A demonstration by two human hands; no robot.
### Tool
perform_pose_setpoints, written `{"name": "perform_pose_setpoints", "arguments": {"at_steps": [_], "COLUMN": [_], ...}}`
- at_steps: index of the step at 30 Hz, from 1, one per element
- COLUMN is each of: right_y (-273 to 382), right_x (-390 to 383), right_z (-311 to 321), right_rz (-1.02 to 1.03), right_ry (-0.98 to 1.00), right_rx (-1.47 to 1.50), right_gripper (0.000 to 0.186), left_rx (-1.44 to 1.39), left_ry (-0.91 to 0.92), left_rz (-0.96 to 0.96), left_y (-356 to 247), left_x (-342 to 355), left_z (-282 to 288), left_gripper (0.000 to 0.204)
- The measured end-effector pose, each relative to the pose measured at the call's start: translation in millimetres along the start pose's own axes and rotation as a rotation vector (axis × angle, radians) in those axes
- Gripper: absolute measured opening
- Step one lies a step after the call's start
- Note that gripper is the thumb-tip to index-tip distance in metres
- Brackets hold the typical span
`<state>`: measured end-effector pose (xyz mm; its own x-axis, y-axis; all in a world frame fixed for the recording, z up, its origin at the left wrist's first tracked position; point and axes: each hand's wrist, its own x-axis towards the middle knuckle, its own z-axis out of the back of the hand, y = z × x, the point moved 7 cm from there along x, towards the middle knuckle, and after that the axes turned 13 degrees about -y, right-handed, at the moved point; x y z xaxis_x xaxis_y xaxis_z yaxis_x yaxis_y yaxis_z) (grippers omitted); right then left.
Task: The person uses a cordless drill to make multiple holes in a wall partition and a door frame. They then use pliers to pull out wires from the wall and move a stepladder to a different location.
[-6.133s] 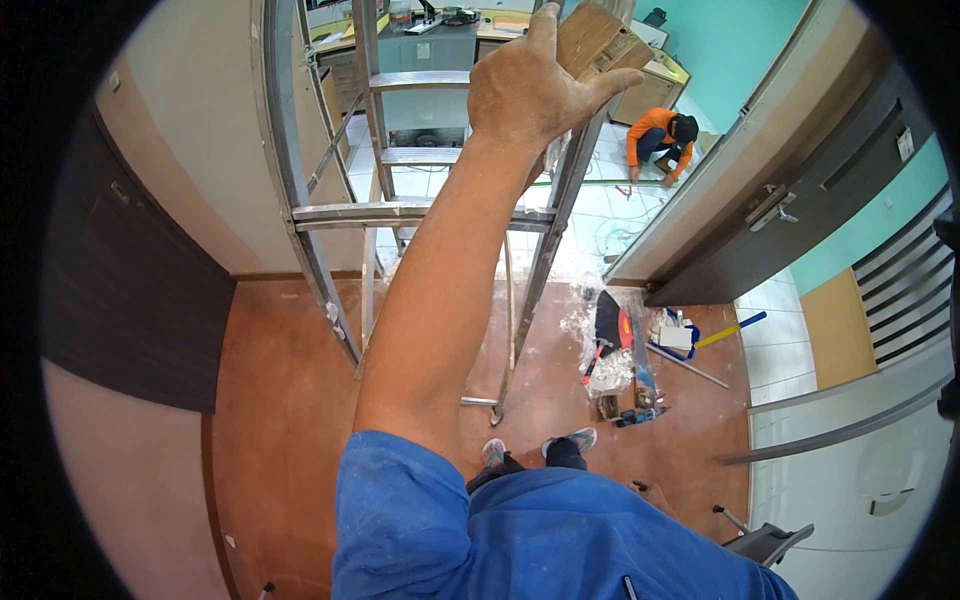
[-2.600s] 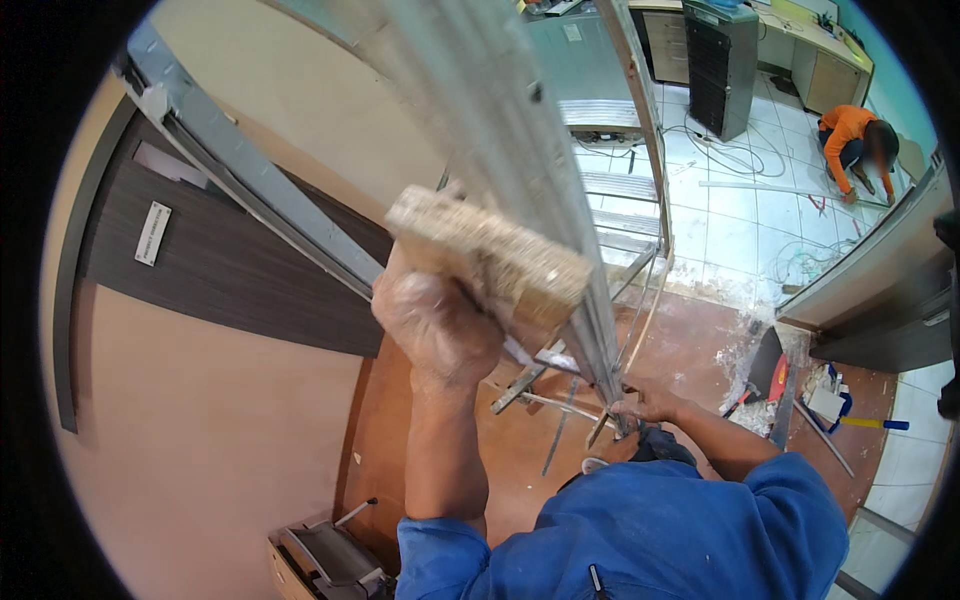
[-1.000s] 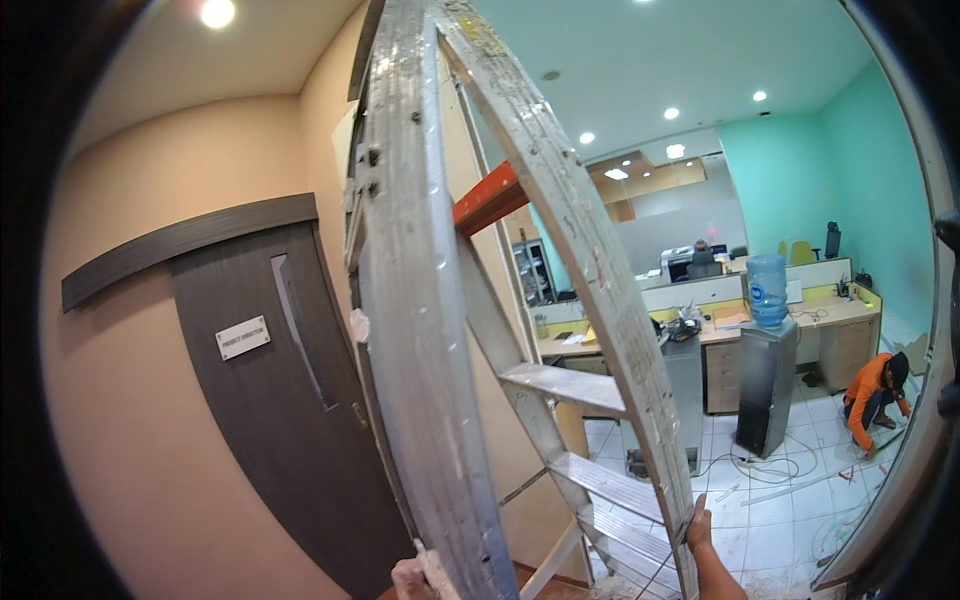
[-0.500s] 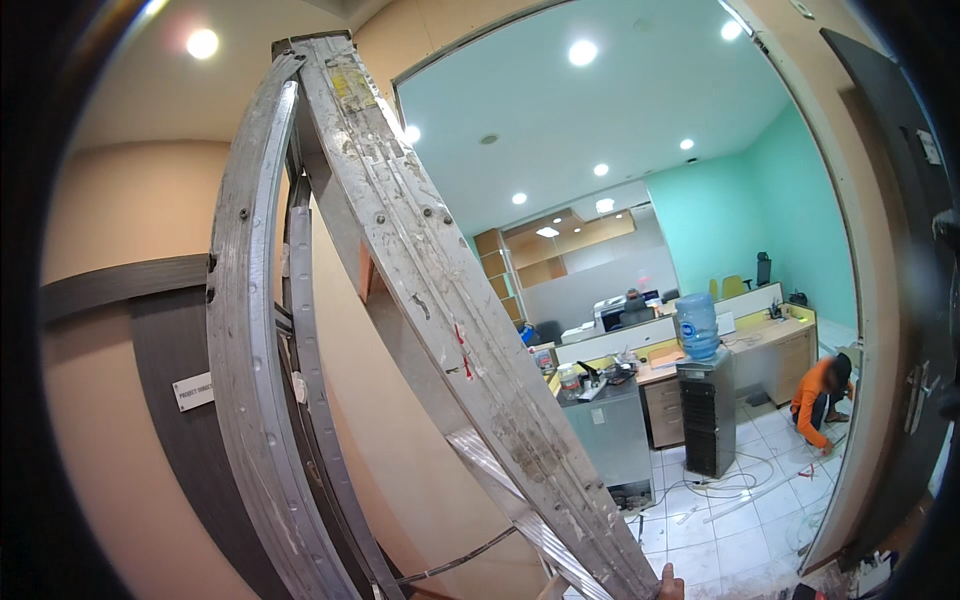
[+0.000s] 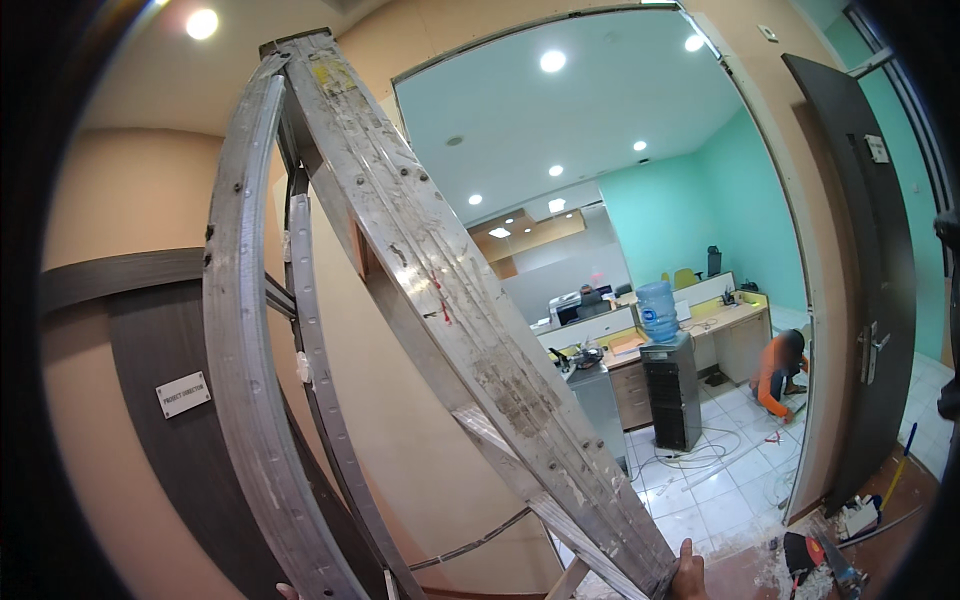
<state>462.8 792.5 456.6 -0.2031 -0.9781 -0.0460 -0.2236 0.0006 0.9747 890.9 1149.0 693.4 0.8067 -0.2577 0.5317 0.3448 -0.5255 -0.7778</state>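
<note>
A worn aluminium stepladder (image 5: 470, 330), scuffed and paint-stained, fills the left and middle of the head view, its top leaning left. At the lower edge, my right hand (image 5: 689, 575) is closed round the ladder's right rail, thumb pointing up. Only the fingertips of my left hand (image 5: 288, 591) show, against the outer edge of the left rail; the rest of that hand is out of the picture. A cord (image 5: 470, 552) hangs between the two sides of the ladder.
Beyond the doorway frame (image 5: 800, 250), a person in orange (image 5: 772, 375) crouches on the tiles. A water dispenser (image 5: 672, 395) and desks (image 5: 735, 320) stand inside. The dark door (image 5: 860, 260) is swung open. Tools and debris (image 5: 810, 555) lie at lower right. A sign (image 5: 183, 394) hangs left.
The view has turned to the right, bringing the door and the tools on the floor further in. More of my right hand shows on the rail, and my left fingertips have appeared.
</note>
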Motion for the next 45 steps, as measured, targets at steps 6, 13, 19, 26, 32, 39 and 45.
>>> {"name": "perform_pose_setpoints", "arguments": {"at_steps": [6, 13, 19, 26, 32, 39, 45], "right_y": [5, -1, -31, -37, -40, -32, -42], "right_x": [-46, -64, -73, -76, -85, -130, -184], "right_z": [-4, -18, -54, -70, -72, -105, -131], "right_rz": [-0.082, -0.018, -0.06, -0.002, 0.021, 0.024, 0.088], "right_ry": [-0.022, -0.098, -0.136, -0.214, -0.22, -0.202, -0.275], "right_rx": [-0.001, -0.091, -0.015, 0.013, -0.032, -0.114, -0.175], "right_gripper": [0.082, 0.081, 0.079, 0.077, 0.076, 0.079, 0.073], "left_rx": [-0.022, -0.03, -0.025, -0.03, -0.05, -0.084, -0.139], "left_ry": [0.039, 0.072, 0.126, 0.175, 0.223, 0.296, 0.336], "left_rz": [-0.001, -0.011, -0.022, -0.02, -0.016, 0.002, 0.022], "left_y": [-13, -5, 7, 13, 20, 32, 51], "left_x": [31, 60, 105, 141, 160, 196, 222], "left_z": [34, 56, 68, 67, 63, 76, 106], "left_gripper": [0.076, 0.073, 0.071, 0.069, 0.067, 0.064, 0.062]}}
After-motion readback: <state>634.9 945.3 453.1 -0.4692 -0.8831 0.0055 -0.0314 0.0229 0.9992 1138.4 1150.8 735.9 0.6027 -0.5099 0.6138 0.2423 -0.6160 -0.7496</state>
